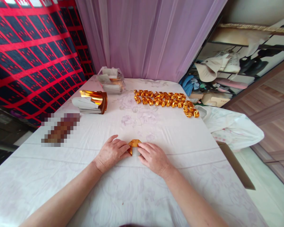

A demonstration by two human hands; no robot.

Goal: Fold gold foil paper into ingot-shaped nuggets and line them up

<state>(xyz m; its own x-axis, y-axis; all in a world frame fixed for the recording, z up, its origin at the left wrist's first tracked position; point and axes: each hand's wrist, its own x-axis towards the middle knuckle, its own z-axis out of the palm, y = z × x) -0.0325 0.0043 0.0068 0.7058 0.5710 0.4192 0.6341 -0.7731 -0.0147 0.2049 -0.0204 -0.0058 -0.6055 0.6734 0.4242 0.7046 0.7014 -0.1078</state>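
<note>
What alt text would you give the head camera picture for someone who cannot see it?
A person's left hand and right hand press a small gold foil piece flat on a white cloth-covered table. Farther back lie rows of folded gold pieces and a stack of gold foil sheets.

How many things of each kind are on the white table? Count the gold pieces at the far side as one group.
Gold piece under both hands: 1
Group of folded gold pieces: 1
Stack of gold sheets: 1
Clear bag: 1
Total: 4
</note>
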